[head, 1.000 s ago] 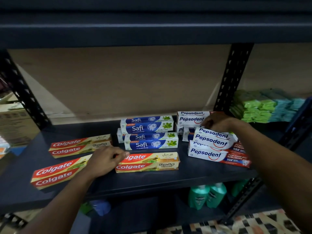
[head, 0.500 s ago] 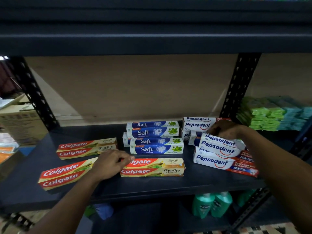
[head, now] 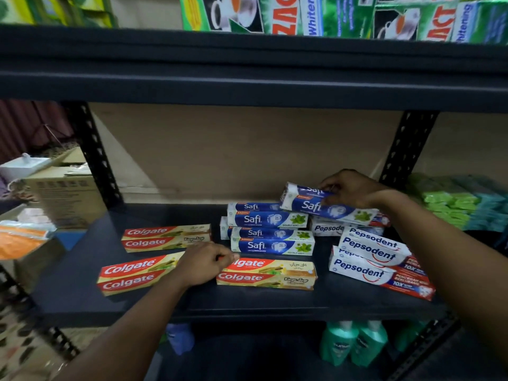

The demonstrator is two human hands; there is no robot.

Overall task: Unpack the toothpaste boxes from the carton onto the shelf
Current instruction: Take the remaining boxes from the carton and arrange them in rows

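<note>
On the dark shelf (head: 82,295) lie toothpaste boxes in three groups: red Colgate boxes (head: 165,236) at the left and front, blue Safi boxes (head: 270,233) in the middle, white Pepsodent boxes (head: 373,257) at the right. My right hand (head: 349,189) holds one Safi box (head: 316,206) tilted in the air above the rear Pepsodent boxes. My left hand (head: 204,264) rests fingers down on the left end of the front Colgate box (head: 269,274), covering part of its logo. The carton (head: 66,196) stands left of the shelf frame.
Black perforated uprights (head: 93,152) stand at both sides of the bay. Green and teal packs (head: 453,202) are stacked to the right. Tea boxes (head: 275,15) fill the shelf above; green bottles (head: 354,345) stand below. An orange packet (head: 19,240) lies at the far left.
My right hand has lifted a Safi box up from behind the Pepsodent stack and holds it in the air. My left hand stays on the Colgate box. The camera tilted upward.
</note>
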